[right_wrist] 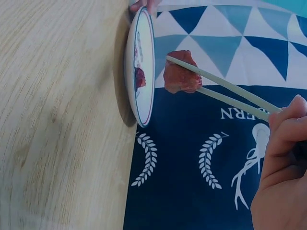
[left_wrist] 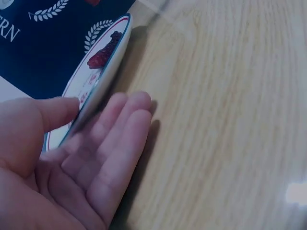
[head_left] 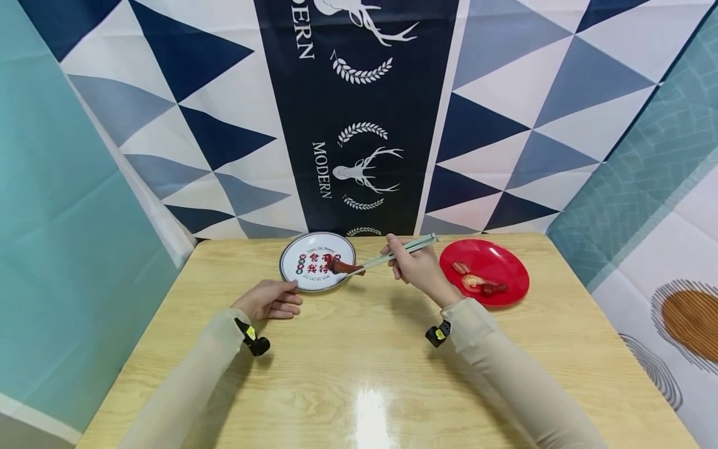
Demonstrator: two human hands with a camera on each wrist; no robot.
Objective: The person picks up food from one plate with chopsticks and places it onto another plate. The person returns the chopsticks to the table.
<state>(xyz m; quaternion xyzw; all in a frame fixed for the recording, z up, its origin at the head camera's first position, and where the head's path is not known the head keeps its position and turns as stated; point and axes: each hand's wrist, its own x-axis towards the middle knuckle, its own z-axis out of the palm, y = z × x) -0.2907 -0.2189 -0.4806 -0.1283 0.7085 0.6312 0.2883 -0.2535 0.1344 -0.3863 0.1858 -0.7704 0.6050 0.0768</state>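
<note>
At the table's back stands a white plate (head_left: 293, 269) with red and black lettering and a dark rim. My left hand (head_left: 270, 300) holds its near-left edge, the thumb over the rim and the other fingers low beside it. A dark red, bumpy food piece (left_wrist: 104, 51) lies on this plate. My right hand (head_left: 412, 265) grips pale green chopsticks (head_left: 412, 246). Their tips pinch a reddish-brown piece that looks like meat (right_wrist: 181, 72), held above the plate, apart from it in the right wrist view.
To the right of my right hand is a red plate (head_left: 513, 268). It carries a drumstick-like piece (head_left: 487, 286) and a small pinkish-brown piece (head_left: 461, 268). The wooden table (head_left: 325, 374) ends at the patterned cloth (head_left: 359, 125) behind the plates.
</note>
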